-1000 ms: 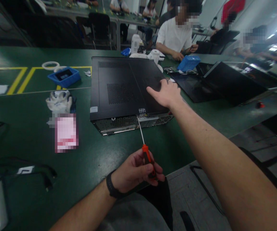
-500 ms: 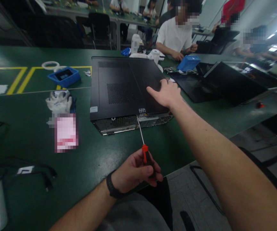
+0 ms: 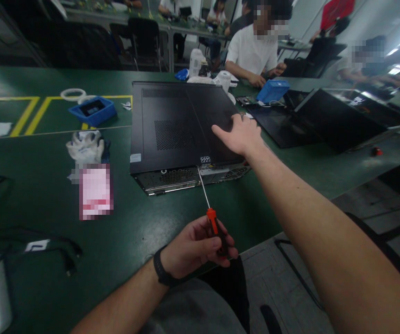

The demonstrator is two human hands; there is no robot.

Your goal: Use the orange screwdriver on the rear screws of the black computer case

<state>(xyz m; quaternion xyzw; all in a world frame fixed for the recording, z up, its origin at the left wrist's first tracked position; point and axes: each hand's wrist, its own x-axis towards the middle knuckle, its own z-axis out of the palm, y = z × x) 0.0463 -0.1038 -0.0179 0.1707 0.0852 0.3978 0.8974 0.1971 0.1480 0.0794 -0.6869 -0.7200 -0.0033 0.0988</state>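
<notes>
A black computer case (image 3: pixel 172 106) lies on its side on the green table, its back panel facing me. My left hand (image 3: pixel 200 243) grips the red and black handle of a screwdriver (image 3: pixel 212 222). The screwdriver's thin shaft slants up to the top edge of the back panel, near the middle; the tip's exact seat is too small to make out. My right hand (image 3: pixel 243 134) rests with fingers spread on the right part of the case's top cover.
To the left are a blue bin (image 3: pixel 93 111), work gloves (image 3: pixel 86 146), a pink-edged card (image 3: pixel 96 190) and black cables (image 3: pixel 52 248). Dark panels (image 3: pixel 339 120) and another blue bin (image 3: pixel 272 91) stand right, where a person in white (image 3: pixel 251 51) sits across the table.
The screwdriver's handle has shifted slightly right and turned a little in my left hand, its fingers moving with it. My right hand and the case stay in place.
</notes>
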